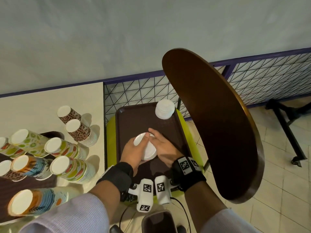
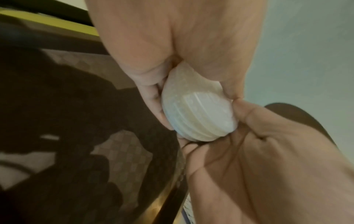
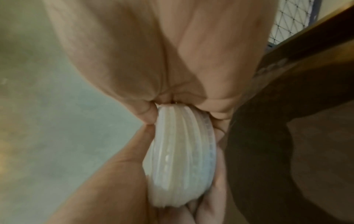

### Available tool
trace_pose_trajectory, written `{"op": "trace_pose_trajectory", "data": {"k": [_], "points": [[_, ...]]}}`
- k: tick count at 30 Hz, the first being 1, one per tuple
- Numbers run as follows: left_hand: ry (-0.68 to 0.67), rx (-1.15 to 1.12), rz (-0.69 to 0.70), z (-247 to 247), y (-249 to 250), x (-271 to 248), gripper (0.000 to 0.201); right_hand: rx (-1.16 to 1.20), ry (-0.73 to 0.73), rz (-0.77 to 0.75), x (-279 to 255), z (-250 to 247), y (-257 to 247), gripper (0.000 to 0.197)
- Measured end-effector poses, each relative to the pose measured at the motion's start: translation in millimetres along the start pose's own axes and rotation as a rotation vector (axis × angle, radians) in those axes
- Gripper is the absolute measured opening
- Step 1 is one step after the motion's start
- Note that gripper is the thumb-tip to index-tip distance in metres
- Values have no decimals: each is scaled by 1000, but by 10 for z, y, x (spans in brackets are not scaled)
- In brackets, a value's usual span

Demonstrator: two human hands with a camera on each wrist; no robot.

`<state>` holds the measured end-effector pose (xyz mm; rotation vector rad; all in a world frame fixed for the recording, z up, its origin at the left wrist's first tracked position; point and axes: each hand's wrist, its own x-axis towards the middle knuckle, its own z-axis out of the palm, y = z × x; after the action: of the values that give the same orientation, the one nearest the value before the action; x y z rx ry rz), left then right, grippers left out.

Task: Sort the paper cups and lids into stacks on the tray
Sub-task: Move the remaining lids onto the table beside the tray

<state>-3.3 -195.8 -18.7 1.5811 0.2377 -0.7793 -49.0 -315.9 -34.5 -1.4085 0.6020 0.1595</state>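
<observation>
A short stack of white lids is held tilted just above the middle of the dark brown tray. My left hand grips it from the left, thumb across the top lid. My right hand clasps it from the right. In the left wrist view the lids sit pinched between both hands; in the right wrist view the lids show edge-on with fingers curled round them. A second stack of lids stands at the tray's far right corner. Stacks of patterned paper cups stand upside down on the table at left.
The tray lies on a yellow-green chair seat. A round dark wooden tabletop overhangs close on the right. More cup stacks crowd a second brown tray on the beige table. A wire mesh fence runs behind.
</observation>
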Motion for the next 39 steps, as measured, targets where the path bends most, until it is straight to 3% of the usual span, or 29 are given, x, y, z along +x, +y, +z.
{"op": "trace_pose_trajectory", "data": {"k": [4, 8, 12, 18, 23, 28, 35, 39], "points": [[150, 42, 72, -121, 14, 30, 73, -159, -27, 0, 66, -45, -233, 47], [246, 94, 120, -236, 31, 10, 78, -435, 241, -91, 264, -243, -511, 51], [264, 103, 153, -282, 11, -34, 64, -580, 495, -88, 546, -402, -603, 61], [256, 151, 214, -321, -30, -39, 49, -849, 592, -79, 998, -549, -458, 81], [264, 174, 207, -382, -66, 62, 53, -962, 580, -142, 1337, -564, -463, 83], [275, 214, 203, -442, -85, 183, 50, -1075, 511, -97, 1548, -572, -444, 75], [290, 165, 173, -481, -44, 233, 44, -1140, 490, -38, 1246, -385, -185, 76], [293, 131, 159, -458, -8, 214, 48, -1043, 461, 13, 1107, -283, -81, 64]]}}
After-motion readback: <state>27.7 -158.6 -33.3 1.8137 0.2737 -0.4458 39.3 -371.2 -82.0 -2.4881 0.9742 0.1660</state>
